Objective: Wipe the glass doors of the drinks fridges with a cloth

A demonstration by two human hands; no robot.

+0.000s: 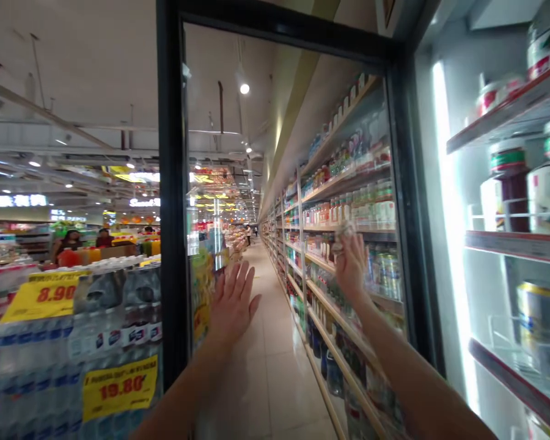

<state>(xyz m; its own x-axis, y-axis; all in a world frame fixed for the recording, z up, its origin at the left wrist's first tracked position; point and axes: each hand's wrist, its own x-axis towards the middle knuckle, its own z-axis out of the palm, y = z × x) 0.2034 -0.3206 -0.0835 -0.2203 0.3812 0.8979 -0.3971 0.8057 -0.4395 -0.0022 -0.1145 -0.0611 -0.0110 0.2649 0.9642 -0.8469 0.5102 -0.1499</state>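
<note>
Both forearms (407,366) reach the open glass door (170,201) beside cooler shelves (517,243). My left hand (233,300), fingers spread and empty, apparently braces it; my right hand (352,266), fingers partly bent, holds a blurred, cloth-like wad (347,231) against it.

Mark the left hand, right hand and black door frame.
Left hand (233,300): head view, back of the hand.
Right hand (351,267): head view, middle of the hand, blurred.
Black door frame (170,183): head view, upright at picture left.
</note>
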